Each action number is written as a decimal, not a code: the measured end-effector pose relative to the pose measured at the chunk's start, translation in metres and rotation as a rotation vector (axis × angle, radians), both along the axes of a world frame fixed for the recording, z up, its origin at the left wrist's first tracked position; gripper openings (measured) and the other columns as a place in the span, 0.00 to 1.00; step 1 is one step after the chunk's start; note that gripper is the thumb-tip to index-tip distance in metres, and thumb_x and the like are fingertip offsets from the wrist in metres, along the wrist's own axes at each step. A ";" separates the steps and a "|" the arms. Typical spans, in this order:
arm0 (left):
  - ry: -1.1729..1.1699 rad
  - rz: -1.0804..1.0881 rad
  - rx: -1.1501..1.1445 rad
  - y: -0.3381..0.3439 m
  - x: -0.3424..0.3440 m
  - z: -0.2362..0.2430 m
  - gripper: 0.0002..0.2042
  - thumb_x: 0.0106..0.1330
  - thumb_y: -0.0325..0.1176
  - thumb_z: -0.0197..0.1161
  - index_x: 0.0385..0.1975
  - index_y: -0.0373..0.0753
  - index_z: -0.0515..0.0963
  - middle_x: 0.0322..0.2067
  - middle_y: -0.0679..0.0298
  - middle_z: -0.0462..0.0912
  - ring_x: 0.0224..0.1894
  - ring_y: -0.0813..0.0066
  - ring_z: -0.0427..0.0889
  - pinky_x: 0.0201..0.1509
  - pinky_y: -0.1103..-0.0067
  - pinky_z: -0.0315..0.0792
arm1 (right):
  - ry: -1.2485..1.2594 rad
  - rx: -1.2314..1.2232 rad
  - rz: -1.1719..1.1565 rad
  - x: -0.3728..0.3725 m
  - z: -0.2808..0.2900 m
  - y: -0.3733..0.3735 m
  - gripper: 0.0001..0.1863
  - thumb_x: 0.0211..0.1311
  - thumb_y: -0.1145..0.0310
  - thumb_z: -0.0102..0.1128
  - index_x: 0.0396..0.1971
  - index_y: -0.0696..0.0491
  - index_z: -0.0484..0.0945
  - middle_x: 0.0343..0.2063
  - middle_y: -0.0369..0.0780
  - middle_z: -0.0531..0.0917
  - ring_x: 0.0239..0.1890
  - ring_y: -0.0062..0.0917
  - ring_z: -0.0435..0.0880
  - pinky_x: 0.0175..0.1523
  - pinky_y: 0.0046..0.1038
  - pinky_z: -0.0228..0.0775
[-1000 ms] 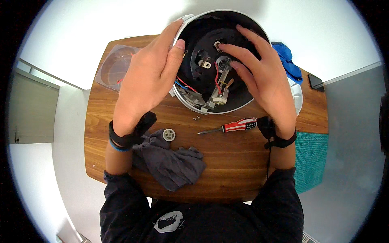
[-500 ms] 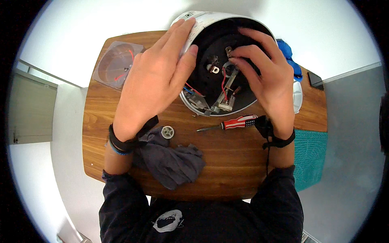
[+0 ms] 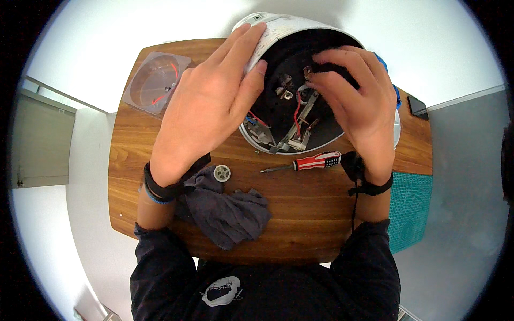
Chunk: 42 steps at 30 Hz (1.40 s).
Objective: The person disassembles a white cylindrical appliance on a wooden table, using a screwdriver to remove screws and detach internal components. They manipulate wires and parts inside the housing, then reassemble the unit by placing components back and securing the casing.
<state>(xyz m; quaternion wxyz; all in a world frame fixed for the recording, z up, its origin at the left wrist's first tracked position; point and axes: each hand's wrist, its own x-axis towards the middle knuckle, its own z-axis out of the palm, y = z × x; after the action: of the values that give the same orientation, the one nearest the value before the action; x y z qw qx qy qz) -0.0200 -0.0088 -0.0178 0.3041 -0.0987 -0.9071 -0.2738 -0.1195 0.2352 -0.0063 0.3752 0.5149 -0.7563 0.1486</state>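
A white round appliance housing lies tipped toward me, its dark hollow underside showing. My left hand grips its left edge, with the fingers over the outer wall and the thumb at the rim. Curled and slightly blurred, my right hand reaches into the hollow from the right. Its fingertips are bunched beside a small metal tab, and whatever is between them is hidden. Below them are a metal bracket, a red wire and another metal tab. A screwdriver with a red, white and black handle lies in front.
A grey cloth and a small round spoked part are near my left wrist. At the back left sits a clear plastic box with a red wire. A green cutting mat and a dark phone lie at the right.
The housing and my left hand have shifted slightly right. My right hand has drawn a little to the right, its fingers more curled.
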 end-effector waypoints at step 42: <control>-0.075 -0.054 -0.031 -0.006 0.003 0.005 0.24 0.86 0.35 0.57 0.79 0.41 0.71 0.68 0.40 0.81 0.61 0.32 0.85 0.61 0.56 0.82 | -0.247 -0.102 0.038 0.000 -0.018 -0.007 0.13 0.54 0.83 0.69 0.39 0.53 0.83 0.42 0.39 0.83 0.43 0.39 0.83 0.46 0.37 0.79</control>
<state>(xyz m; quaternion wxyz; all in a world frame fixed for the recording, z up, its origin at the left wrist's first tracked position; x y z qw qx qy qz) -0.0170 -0.0151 -0.0128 0.2607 -0.1177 -0.9190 -0.2713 -0.1198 0.2278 -0.0239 0.3020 0.4872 -0.7784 0.2560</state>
